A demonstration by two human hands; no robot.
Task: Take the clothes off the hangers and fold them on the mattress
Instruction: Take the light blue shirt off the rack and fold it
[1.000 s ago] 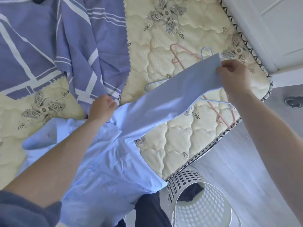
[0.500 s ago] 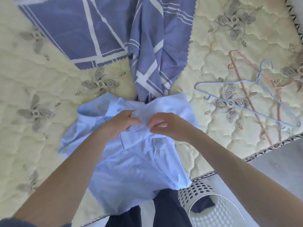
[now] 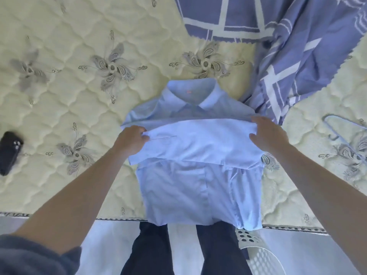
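shirt (image 3: 198, 185): collar far, hem overhangs mattress (image 3: 59, 96) edge.
left hand (image 3: 132, 140): fingers pinch fold's left edge.
right hand (image 3: 267, 133): fingers grip right edge.
open room: left, toward phone (image 3: 9, 151).

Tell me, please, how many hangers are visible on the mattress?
1: a pale blue hanger lies on the mattress at the right edge, partly cut off; others may be out of view.
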